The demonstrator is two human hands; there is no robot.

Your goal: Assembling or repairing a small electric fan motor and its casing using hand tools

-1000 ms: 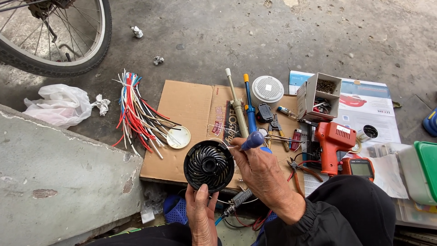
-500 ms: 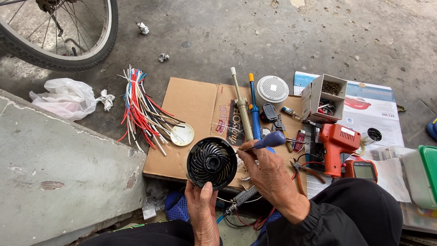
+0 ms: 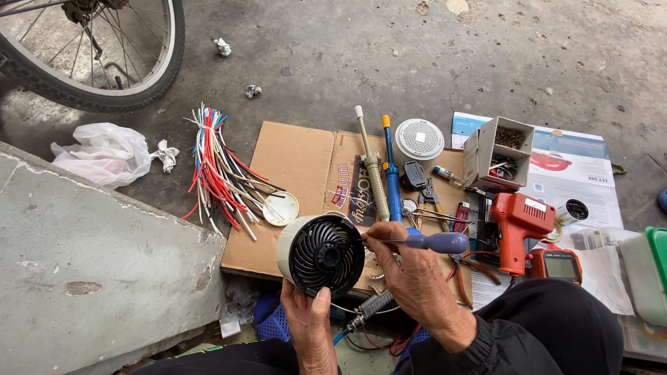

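Screwdriver (image 3: 434,242) at fan (image 3: 323,255) rim (cardboard (image 3: 292,163) beyond)

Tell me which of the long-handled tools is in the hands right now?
The purple-handled screwdriver, gripped by the right hand; the cream tool and blue tool lie on the cardboard.

Setting: informal outdoor repair spot on the ground, not a fitted workshop. Bare, stained concrete floor (image 3: 389,48) serves as work surface; flattened cardboard sheet (image 3: 292,173) laid as mat. Evidence of electrical repair work: bundle of cut coloured wires (image 3: 215,167), orange soldering gun (image 3: 517,226), small meter (image 3: 559,265), pliers, open box of small parts (image 3: 504,149). Bicycle wheel (image 3: 104,55) stands at upper left; rough concrete slab (image 3: 83,271) at left.
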